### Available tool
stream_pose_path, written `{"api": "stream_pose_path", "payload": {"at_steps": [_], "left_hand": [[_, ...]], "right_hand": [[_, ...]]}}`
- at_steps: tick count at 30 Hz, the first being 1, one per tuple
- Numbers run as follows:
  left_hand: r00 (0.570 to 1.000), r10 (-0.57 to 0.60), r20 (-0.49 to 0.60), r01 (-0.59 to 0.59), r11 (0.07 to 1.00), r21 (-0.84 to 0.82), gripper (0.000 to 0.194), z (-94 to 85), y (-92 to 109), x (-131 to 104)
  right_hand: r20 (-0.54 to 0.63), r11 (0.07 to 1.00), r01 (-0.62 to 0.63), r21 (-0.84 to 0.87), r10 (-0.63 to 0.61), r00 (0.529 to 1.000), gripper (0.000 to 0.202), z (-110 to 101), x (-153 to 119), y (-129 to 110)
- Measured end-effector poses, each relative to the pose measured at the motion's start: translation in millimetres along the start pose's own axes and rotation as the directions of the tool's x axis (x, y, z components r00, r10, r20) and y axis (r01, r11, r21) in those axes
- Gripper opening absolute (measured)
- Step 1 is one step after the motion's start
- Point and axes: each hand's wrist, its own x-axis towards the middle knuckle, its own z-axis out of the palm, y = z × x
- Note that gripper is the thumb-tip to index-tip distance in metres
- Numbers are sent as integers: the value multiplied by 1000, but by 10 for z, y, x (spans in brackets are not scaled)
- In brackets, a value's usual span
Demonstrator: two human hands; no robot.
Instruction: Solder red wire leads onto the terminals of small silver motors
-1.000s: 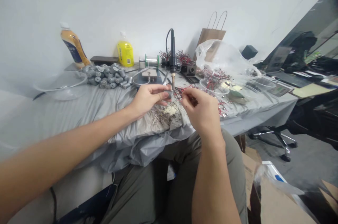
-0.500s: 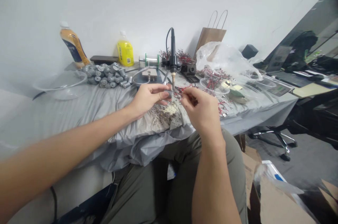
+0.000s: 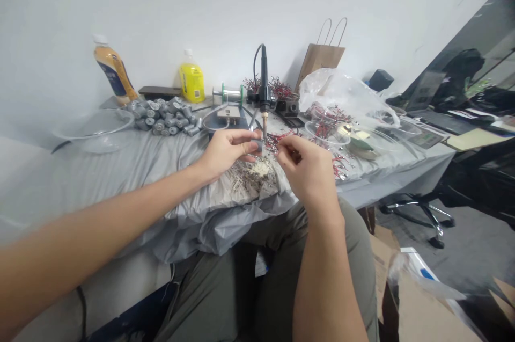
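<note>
A small grey cylindrical motor (image 3: pixel 259 145) is gripped between the thumb and fingers of my left hand (image 3: pixel 226 151). Just above its right end, a black soldering iron (image 3: pixel 264 81) points straight down from a stand; I cannot tell whether its tip touches the motor. My right hand (image 3: pixel 309 170) is closed in a pinch to the right of the tip, and whatever its fingertips hold is too small to make out. Loose red-wired parts (image 3: pixel 277 140) lie behind it. Dark scraps (image 3: pixel 253 178) are scattered on the table covering below both hands.
More grey motors (image 3: pixel 169 116) are piled at the left, beside a clear bowl (image 3: pixel 94 130). Behind stand a solder spool (image 3: pixel 232 95), a yellow bottle (image 3: pixel 191 79) and an orange bottle (image 3: pixel 115 73). Rightward are a plastic bag (image 3: pixel 338 87) and a tub (image 3: pixel 328 132) with red-wired parts.
Both hands hold nearly the same positions around the iron's tip. The whole view has shifted very slightly; nothing else visibly differs.
</note>
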Motion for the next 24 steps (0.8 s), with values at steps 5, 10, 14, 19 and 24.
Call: {"api": "stream_pose_path", "payload": {"at_steps": [5, 10, 14, 19, 24], "left_hand": [[1000, -4, 3, 4, 1000, 7, 50, -15, -13, 5], [1000, -4, 1, 4, 1000, 12, 51, -20, -22, 11], [1000, -2, 2, 2, 1000, 13, 48, -10, -15, 7], [1000, -4, 6, 4, 1000, 15, 46, -11, -13, 3], [1000, -12, 14, 12, 1000, 19, 47, -21, -9, -1]], "right_hand": [[-3, 1000, 1, -1, -1, 1000, 13, 2, 3, 14], [-7, 1000, 4, 2, -4, 1000, 13, 11, 0, 23], [-12, 1000, 8, 3, -8, 1000, 13, 9, 2, 20], [-11, 1000, -3, 4, 3, 1000, 14, 1, -1, 13], [-7, 999, -34, 30, 34, 999, 14, -4, -4, 13]]}}
